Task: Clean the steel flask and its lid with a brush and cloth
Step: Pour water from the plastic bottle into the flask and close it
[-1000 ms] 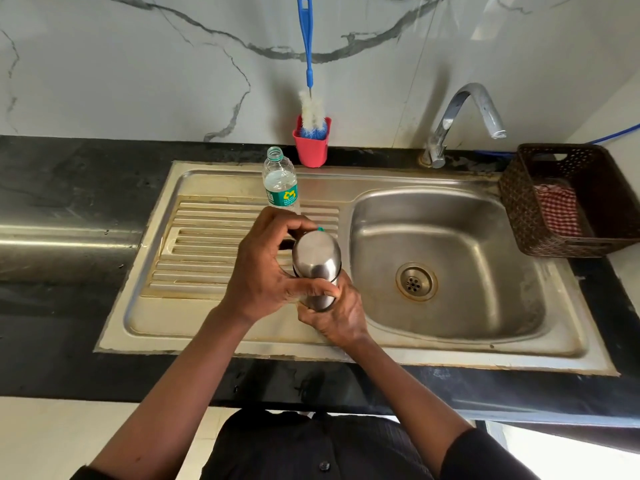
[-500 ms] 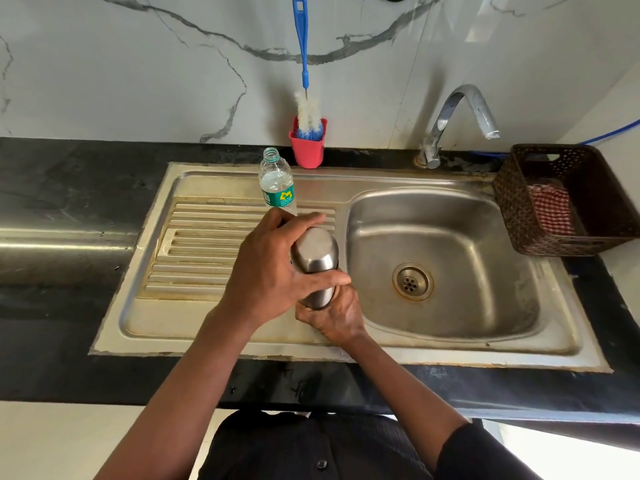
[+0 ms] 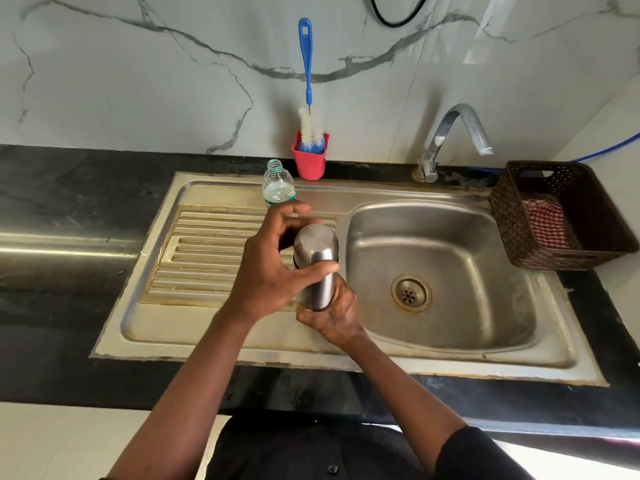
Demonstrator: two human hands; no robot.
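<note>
Flask point(image 3: 316, 271): upright, held above the ribbed draining side of the sink point(image 3: 214, 344), just left of the basin.
Lid point(image 3: 317, 239): on top of the flask, seems not yet off.
Right hand point(image 3: 332, 317): fingers wrapped round the flask's bottom part.
Left hand point(image 3: 266, 268): fingers curled behind the lid, thumb across the front.
Risk: the smooth steel may slip during twisting and drop into the sink.
Far side: brush point(image 3: 310, 129) in a red cup point(image 3: 310, 164), open bottle point(image 3: 277, 185); cloth point(image 3: 545, 223) in the basket point(image 3: 512, 220) at right.
</note>
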